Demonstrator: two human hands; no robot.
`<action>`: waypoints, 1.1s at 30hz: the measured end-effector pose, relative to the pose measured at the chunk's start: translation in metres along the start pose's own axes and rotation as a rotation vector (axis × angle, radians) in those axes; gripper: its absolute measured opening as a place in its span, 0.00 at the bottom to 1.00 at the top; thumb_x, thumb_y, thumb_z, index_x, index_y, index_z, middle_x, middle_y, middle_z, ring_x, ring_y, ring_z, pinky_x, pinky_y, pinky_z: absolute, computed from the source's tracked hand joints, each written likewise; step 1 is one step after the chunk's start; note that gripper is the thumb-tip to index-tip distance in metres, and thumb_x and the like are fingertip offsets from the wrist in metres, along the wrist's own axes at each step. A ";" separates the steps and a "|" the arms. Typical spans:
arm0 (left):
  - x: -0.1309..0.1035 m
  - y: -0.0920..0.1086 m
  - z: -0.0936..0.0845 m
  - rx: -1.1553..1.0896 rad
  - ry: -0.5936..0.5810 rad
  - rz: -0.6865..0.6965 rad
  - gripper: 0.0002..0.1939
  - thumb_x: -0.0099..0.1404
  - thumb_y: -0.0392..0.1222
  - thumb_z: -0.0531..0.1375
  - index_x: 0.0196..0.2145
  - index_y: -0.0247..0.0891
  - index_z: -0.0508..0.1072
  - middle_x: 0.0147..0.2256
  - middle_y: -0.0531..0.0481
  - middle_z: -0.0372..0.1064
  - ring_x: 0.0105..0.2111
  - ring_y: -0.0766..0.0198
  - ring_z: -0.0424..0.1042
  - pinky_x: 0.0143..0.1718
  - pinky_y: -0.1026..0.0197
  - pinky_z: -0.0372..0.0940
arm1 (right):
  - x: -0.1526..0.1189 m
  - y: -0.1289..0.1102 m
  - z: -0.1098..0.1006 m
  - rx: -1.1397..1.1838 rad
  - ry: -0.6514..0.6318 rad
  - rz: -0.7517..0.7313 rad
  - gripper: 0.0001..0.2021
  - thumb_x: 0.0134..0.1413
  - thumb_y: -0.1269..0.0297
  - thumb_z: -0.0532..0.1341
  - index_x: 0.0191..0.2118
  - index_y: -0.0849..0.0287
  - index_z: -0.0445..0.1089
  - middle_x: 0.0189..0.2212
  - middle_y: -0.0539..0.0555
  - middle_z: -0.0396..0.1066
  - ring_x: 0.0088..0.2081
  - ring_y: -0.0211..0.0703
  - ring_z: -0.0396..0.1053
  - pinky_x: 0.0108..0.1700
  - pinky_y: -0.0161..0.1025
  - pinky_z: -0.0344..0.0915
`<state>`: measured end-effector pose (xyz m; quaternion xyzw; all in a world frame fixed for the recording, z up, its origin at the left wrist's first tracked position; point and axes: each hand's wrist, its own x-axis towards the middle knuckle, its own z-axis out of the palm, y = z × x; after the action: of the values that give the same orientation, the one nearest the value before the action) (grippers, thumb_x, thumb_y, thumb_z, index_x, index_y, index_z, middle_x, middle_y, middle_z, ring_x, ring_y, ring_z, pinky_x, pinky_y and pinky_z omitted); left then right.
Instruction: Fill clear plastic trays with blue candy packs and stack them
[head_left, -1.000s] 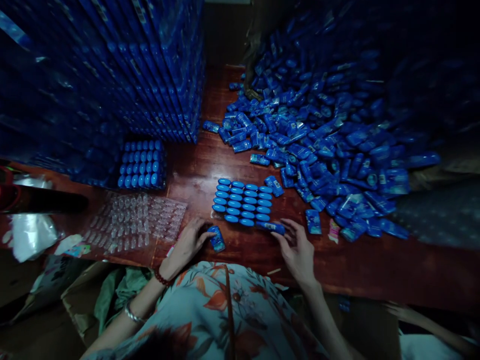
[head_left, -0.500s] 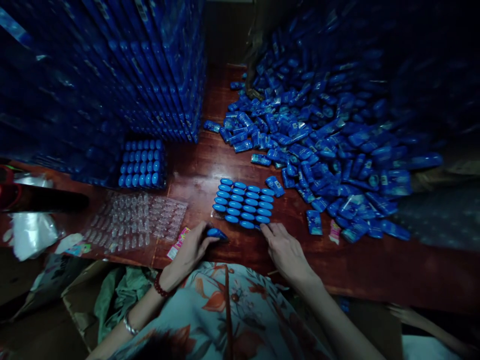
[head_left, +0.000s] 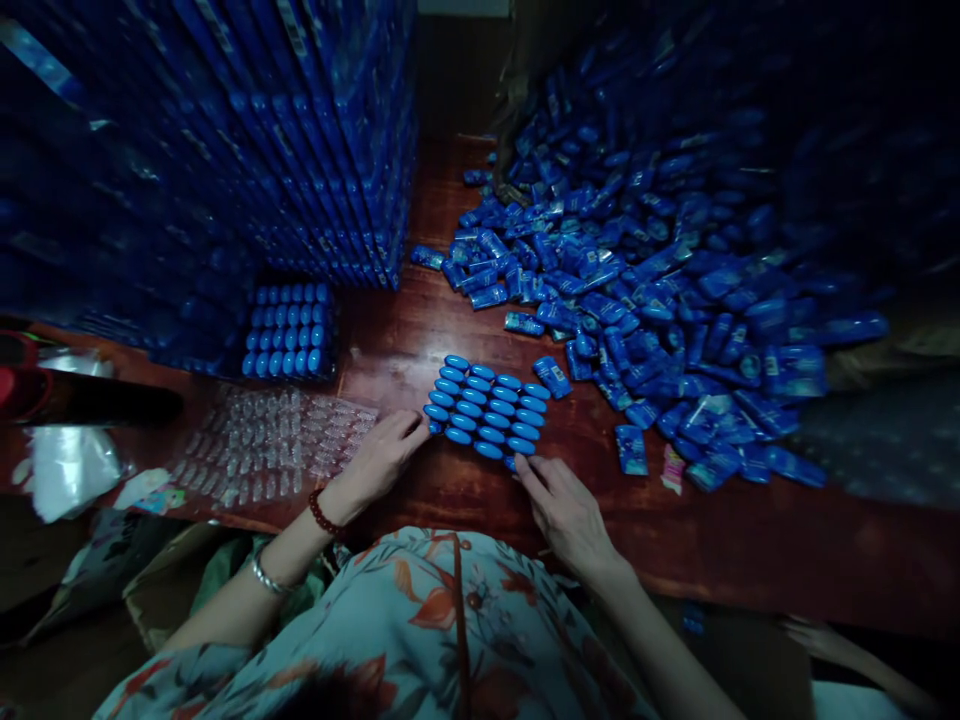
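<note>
A block of glossy blue oval-topped containers (head_left: 491, 405) stands in rows on the table before me. At its front left corner my left hand (head_left: 382, 455) pinches a small blue oval-topped container (head_left: 435, 427) against the block. The fingers of my right hand (head_left: 566, 510) are closed at the front right edge, on a blue container (head_left: 512, 462) mostly covered by the fingertips. Left of the block lie clear plastic blister trays (head_left: 259, 445) with many moulded hollows; my left hand is close to their right edge.
Tall stacks of filled blue packs (head_left: 315, 180) rise at the left, beside a smaller block (head_left: 285, 330). A big heap of loose blue wrapped containers (head_left: 622, 290) spreads over the right. A dark cylinder with a red end (head_left: 90, 395) and plastic bags (head_left: 64, 470) sit far left. Another person's hand (head_left: 814, 635) shows lower right.
My left hand has moved up with its blue container, from the table in front to the block's front left corner. My right hand has shifted slightly and stays at the front right edge.
</note>
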<state>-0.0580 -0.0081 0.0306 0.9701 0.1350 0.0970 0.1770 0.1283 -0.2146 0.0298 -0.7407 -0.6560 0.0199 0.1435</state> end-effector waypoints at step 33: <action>0.015 -0.002 -0.020 0.077 -0.255 0.233 0.13 0.64 0.25 0.45 0.40 0.36 0.65 0.39 0.46 0.64 0.38 0.61 0.63 0.40 0.59 0.61 | 0.002 0.008 0.020 -0.030 0.286 -0.012 0.18 0.56 0.78 0.52 0.50 0.56 0.67 0.34 0.55 0.65 0.39 0.42 0.62 0.39 0.40 0.57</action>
<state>-0.0493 0.0043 0.0499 0.9896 0.0016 -0.0120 0.1431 0.1317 -0.2096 0.0094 -0.7343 -0.6333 -0.0967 0.2247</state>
